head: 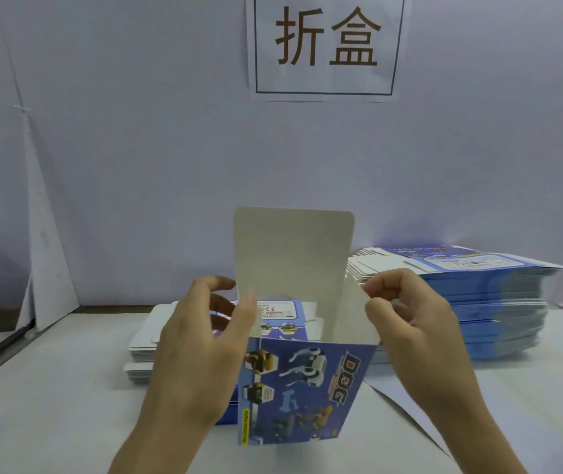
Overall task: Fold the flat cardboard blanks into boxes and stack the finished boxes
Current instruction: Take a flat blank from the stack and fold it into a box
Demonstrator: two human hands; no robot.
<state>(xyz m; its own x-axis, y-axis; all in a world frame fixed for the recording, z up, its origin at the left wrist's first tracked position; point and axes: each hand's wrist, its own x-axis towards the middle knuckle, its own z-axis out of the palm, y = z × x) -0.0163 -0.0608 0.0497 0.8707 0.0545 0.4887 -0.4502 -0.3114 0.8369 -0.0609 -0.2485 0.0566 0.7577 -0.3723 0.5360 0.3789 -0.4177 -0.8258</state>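
Glossy printed cardboard box [302, 388], matt grey inside, matt white table [51, 405]

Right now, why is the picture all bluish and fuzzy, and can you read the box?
Head view: even, cool bluish light, hardly any shadows; head view is soft overall, so on the box the big DOG lettering reads but the small print blurs; head view, the wall sign is legible, with no glare.

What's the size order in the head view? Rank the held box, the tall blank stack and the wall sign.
1. Held box and tall blank stack: look alike; the box is nearer the camera, so unranked.
2. Wall sign, cut by the frame's top.
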